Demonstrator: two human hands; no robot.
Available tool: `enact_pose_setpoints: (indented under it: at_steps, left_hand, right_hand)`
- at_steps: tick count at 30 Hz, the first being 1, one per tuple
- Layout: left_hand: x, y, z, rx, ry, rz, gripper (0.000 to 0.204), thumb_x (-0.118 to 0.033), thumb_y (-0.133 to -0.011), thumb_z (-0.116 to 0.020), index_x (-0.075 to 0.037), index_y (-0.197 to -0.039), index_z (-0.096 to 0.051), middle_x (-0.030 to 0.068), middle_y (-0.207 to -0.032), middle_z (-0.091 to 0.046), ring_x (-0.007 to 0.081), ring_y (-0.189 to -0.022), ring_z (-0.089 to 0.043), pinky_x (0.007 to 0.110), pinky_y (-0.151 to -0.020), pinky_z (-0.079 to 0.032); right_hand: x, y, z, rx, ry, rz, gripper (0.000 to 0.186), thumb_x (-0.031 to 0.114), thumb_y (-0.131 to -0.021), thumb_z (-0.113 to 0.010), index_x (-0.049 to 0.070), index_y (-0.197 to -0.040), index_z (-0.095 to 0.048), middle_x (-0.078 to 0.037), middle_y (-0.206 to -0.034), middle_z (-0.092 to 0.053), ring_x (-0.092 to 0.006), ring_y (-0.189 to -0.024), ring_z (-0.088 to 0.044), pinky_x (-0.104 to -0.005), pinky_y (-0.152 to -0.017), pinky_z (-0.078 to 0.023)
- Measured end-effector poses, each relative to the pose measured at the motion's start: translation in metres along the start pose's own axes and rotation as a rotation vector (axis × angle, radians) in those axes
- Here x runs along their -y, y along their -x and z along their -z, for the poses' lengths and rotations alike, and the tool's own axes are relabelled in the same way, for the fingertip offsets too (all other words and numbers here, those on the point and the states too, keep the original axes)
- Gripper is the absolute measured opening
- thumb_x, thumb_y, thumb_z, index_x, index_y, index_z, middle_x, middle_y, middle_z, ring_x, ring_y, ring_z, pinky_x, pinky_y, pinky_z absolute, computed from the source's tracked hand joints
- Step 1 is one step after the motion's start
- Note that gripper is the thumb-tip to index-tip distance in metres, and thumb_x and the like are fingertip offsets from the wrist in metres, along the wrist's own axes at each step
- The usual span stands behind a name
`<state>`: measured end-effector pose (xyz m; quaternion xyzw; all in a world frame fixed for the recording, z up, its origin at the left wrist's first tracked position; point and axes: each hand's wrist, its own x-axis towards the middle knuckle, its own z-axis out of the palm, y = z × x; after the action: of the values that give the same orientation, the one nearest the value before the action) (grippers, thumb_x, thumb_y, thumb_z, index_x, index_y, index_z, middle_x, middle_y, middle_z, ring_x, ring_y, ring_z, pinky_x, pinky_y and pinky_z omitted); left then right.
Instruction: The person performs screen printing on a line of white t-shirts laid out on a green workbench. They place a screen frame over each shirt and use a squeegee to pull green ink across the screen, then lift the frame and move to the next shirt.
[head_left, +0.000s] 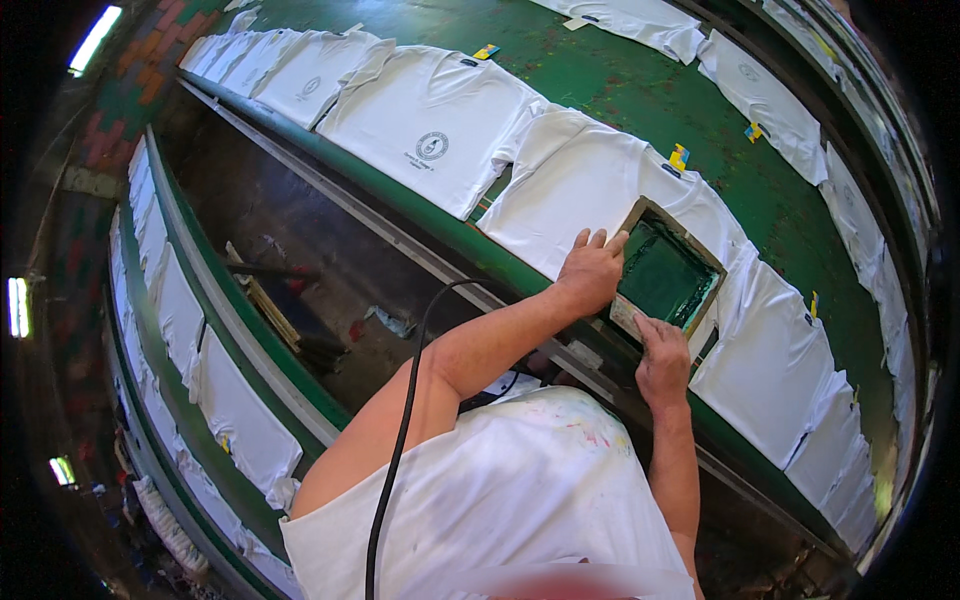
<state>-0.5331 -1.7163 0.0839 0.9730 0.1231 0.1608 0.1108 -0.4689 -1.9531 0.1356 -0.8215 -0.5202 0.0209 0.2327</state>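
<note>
Both of my hands are on a small wooden screen-printing frame [688, 233] with dark green mesh inside. My left hand [592, 272] is closed on its left edge, with fingertips over the rim. At the near edge, my right hand [662, 360] grips the wood with the thumb on top. The frame lies over a white T-shirt [572, 190] spread on a long green table, hiding part of the shirt. To the left, another white T-shirt [425, 120] bears a round dark print with small lettering below it.
More white T-shirts line the green table [600, 80] along both edges. A black cable [415, 370] hangs across my left arm. Left of a dark gap, another long table [235, 360] carries shirts. Wooden pieces [270, 315] lie in the gap.
</note>
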Motion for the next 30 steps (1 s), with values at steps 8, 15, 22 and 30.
enact_pose_setpoints:
  at_steps: [8,15,22,30]
  left_hand:
    - [0.003,0.003,-0.011,-0.104,0.117,0.074,0.039,-0.012,-0.088,-0.07,0.003,-0.123,-0.078,0.0204,-0.152,-0.066,0.0378,-0.134,-0.061,0.051,-0.115,-0.044]
    - [0.008,0.005,-0.029,-0.234,0.214,0.09,0.037,-0.009,-0.086,-0.075,-0.004,-0.123,-0.078,0.016,-0.143,-0.071,0.0372,-0.118,-0.068,0.053,-0.103,-0.052]
    - [0.012,0.005,-0.034,-0.254,0.237,0.055,0.035,-0.005,-0.087,-0.074,-0.006,-0.122,-0.078,0.0165,-0.14,-0.073,0.0424,-0.114,-0.069,0.055,-0.1,-0.055]
    - [0.012,0.004,-0.032,-0.24,0.264,0.063,0.035,-0.005,-0.09,-0.075,-0.001,-0.124,-0.081,0.021,-0.141,-0.074,0.0427,-0.12,-0.07,0.055,-0.106,-0.055]
  right_hand:
    - [0.03,0.013,0.012,0.017,-0.022,0.061,0.041,0.0,-0.088,-0.083,0.003,-0.128,-0.077,-0.015,-0.122,-0.076,-0.0398,-0.116,-0.067,-0.0501,-0.105,-0.054]
    - [0.09,-0.047,0.093,-0.27,-0.37,0.369,0.018,0.019,-0.097,-0.083,0.004,-0.098,-0.075,-0.012,-0.102,-0.079,-0.037,-0.097,-0.073,-0.0475,-0.091,-0.057]
    - [0.208,-0.08,0.158,0.01,-1.511,0.914,0.069,0.061,-0.114,-0.06,0.004,-0.075,-0.065,-0.016,-0.089,-0.077,-0.0339,-0.076,-0.071,-0.0458,-0.074,-0.056]
    - [0.256,-0.09,0.138,-0.025,-1.832,1.024,0.069,0.072,-0.101,-0.071,0.011,-0.072,-0.053,-0.008,-0.074,-0.06,-0.0345,-0.065,-0.061,-0.045,-0.061,-0.043]
